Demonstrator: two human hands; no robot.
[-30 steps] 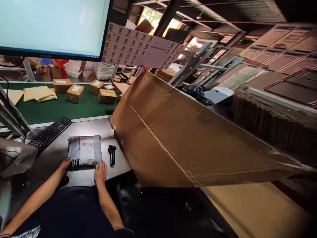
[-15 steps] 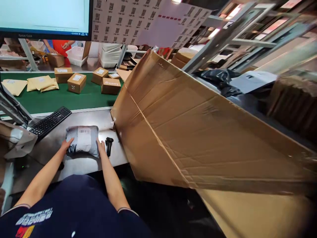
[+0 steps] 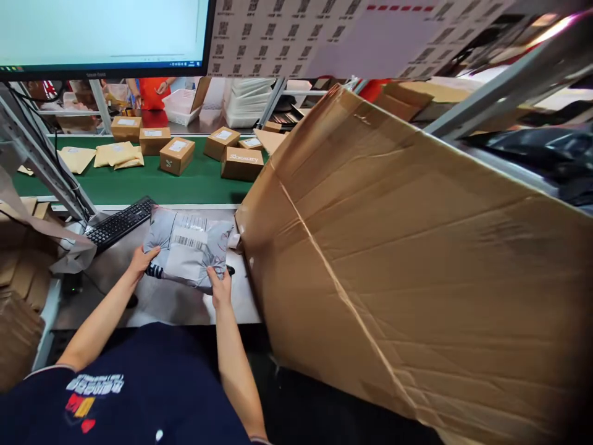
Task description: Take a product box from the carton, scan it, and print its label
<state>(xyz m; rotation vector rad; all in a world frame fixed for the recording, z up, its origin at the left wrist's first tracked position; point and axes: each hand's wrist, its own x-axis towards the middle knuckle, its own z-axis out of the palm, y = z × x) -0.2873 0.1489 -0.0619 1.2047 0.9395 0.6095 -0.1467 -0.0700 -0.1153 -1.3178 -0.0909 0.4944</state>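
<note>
A grey plastic mailer bag (image 3: 188,247) with a white barcode label is held above the metal bench (image 3: 180,309). My left hand (image 3: 144,259) grips its left edge, thumb on top. On the lower right corner, my right hand (image 3: 219,285) is closed with the thumb pressed over the label side. Most of the fingers lie hidden under the bag. Behind the right hand a small black part of the scanner (image 3: 230,271) shows; the bag covers the rest. Beyond the bag's upper left corner lies a black keyboard (image 3: 121,222).
A large cardboard sheet or box side (image 3: 370,247) rises along the right of the bench. Across the back runs a green conveyor belt (image 3: 199,190) bearing several small boxes (image 3: 177,154) and padded envelopes (image 3: 118,154). A monitor (image 3: 102,37) hangs overhead. A person in orange (image 3: 155,93) stands beyond.
Both hands have raised the mailer bag off the bench, closer to the camera and tilted, so it now hides most of the scanner. The view has swung left.
</note>
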